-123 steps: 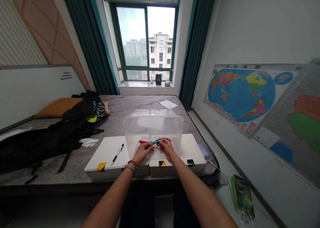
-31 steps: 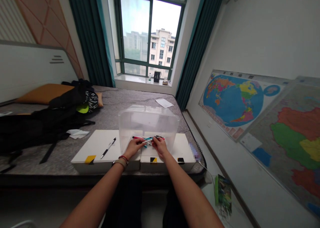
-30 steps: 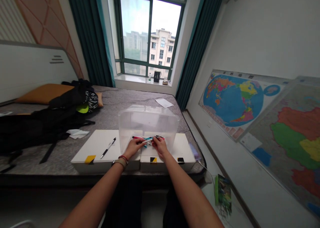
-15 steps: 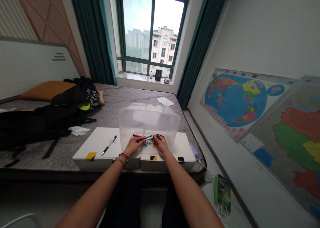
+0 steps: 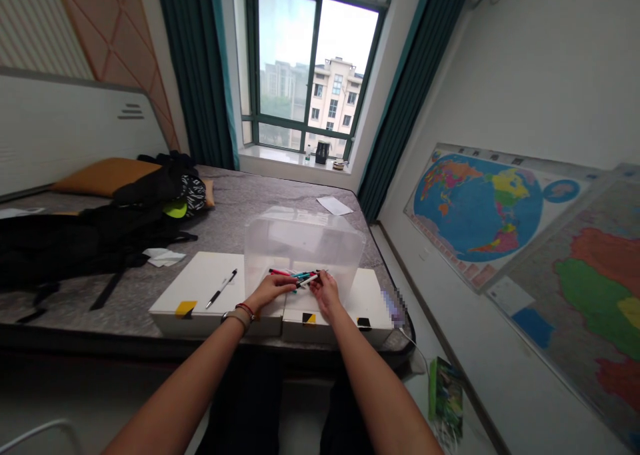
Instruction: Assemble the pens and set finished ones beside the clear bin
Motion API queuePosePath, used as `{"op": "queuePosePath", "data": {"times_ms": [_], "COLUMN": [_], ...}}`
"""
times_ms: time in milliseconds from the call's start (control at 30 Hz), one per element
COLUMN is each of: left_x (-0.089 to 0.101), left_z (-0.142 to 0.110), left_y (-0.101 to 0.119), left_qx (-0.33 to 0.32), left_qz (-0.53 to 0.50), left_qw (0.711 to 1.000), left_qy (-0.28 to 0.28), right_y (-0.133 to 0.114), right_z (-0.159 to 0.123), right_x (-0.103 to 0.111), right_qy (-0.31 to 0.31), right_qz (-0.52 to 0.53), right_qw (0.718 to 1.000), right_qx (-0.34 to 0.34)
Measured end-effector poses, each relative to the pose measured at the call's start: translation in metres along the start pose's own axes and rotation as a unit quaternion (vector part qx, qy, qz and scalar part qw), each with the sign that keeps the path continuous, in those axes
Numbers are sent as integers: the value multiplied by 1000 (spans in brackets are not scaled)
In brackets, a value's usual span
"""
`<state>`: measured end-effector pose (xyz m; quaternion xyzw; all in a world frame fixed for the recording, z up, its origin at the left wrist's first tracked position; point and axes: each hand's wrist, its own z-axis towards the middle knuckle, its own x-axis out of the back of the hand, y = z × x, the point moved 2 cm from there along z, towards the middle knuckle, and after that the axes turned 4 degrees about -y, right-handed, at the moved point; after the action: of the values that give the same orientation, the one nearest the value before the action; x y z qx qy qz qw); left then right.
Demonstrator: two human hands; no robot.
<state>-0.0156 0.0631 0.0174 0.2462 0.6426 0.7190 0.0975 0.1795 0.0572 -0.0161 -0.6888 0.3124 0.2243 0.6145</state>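
My right hand [image 5: 327, 295] is closed on a white pen with a dark end [image 5: 309, 280], held at the mouth of a clear plastic bin [image 5: 305, 238]. My left hand [image 5: 270, 291] has its fingers together at the pen's dark left end, apparently pinching it. Just behind my fingers, several pens and markers [image 5: 278, 272], red, teal and black among them, lie in the bin, partly hidden by my hands. The bin rests on its side across two white boxes. Another black and white pen [image 5: 221, 289] lies on the left white box [image 5: 185, 282].
The boxes sit at the front edge of a grey mattress [image 5: 250, 187]. A black bag [image 5: 75, 242] and a crumpled tissue [image 5: 163, 257] lie to the left. White paper [image 5: 335, 206] is behind the bin. Right of the bed stands a wall with a world map [image 5: 480, 202].
The white pen has turned and tilted between my hands, its dark end now toward my left hand. The camera view has shifted slightly.
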Motion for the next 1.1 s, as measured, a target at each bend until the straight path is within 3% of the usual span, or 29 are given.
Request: {"op": "queuePosePath", "data": {"times_ms": [167, 367, 567, 733, 933, 1100], "left_x": [-1, -4, -2, -5, -7, -13], "left_z": [-3, -5, -3, -2, -4, -17], "left_y": [5, 6, 3, 3, 15, 34], "left_qx": [-2, -3, -8, -4, -17, -41], "left_qz": [38, 80, 51, 29, 37, 73], "left_qw": [999, 996, 999, 1000, 999, 995], "left_qy": [4, 31, 15, 1, 2, 55], "right_y": [2, 4, 2, 2, -1, -2], "right_z": [2, 3, 3, 1, -2, -3], "right_x": [0, 0, 2, -1, -5, -5], "right_qy": [13, -13, 17, -11, -20, -30], "right_qz": [-23, -67, -39, -33, -56, -56], "right_qw": [1000, 998, 999, 999, 998, 998], "right_qx": [-6, -15, 5, 1, -23, -27]}}
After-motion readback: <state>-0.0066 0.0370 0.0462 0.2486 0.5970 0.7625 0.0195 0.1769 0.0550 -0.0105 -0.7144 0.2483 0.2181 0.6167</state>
